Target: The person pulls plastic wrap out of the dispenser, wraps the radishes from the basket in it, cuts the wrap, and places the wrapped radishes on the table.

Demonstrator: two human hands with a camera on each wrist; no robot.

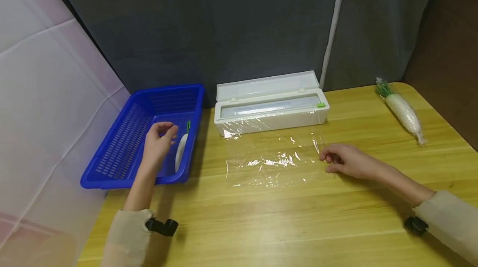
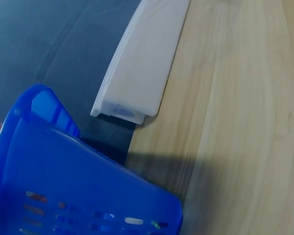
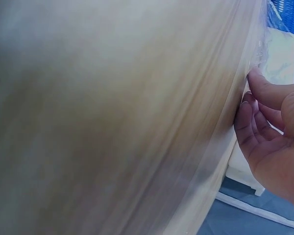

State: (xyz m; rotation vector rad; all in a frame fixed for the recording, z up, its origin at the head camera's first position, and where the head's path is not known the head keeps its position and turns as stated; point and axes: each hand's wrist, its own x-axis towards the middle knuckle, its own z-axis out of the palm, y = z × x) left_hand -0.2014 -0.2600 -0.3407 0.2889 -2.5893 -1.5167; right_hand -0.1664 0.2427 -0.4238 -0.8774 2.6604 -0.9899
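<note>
My left hand is over the blue basket, fingers loosely bent and holding nothing. Just right of it, inside the basket, lies a white radish with a green top. A sheet of cling film stretches from the front of the white cling film dispenser onto the table. At the film's right edge is my right hand, its fingertips close to the film. The right wrist view shows this hand with a gap between thumb and bent fingers. The left wrist view shows mainly the basket's outer wall.
A wrapped white radish with green stems lies at the table's back right. The dispenser's lid stands raised against the dark curtain. A white sheet hangs along the left side of the wooden table.
</note>
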